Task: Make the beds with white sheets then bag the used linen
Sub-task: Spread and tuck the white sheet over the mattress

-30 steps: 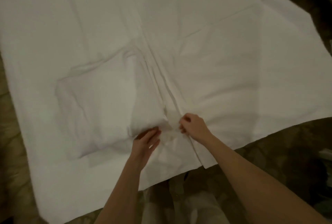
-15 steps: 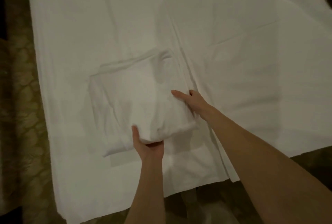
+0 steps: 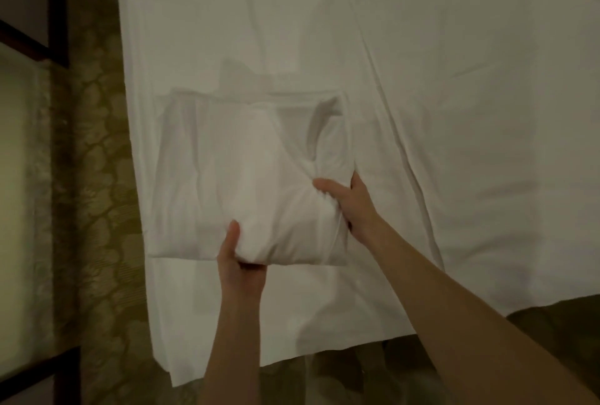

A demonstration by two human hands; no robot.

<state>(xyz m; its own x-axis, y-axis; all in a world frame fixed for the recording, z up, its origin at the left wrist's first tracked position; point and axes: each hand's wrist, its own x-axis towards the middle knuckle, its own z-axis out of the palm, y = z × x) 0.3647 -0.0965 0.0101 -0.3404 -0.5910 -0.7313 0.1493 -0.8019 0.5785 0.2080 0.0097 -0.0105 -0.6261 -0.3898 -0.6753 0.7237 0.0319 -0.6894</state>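
Observation:
A folded stack of white linen (image 3: 233, 177) is lifted a little above a large white sheet (image 3: 438, 96) spread flat over the bed. My left hand (image 3: 238, 261) grips the stack's near edge, thumb on top and fingers underneath. My right hand (image 3: 349, 200) holds the stack's right side, thumb pressed into the cloth and fingers hidden under it. The spread sheet shows long creases running from the top centre toward the lower right.
Patterned olive carpet (image 3: 87, 209) lies left of and below the sheet. Dark wooden furniture with a pale panel (image 3: 22, 145) stands at the far left edge. The sheet's near edge (image 3: 292, 362) hangs over the bed end.
My left hand went from resting beside the folded linen to gripping its near edge. My right hand let go of the sheet crease and took the stack's right side. The stack has come up.

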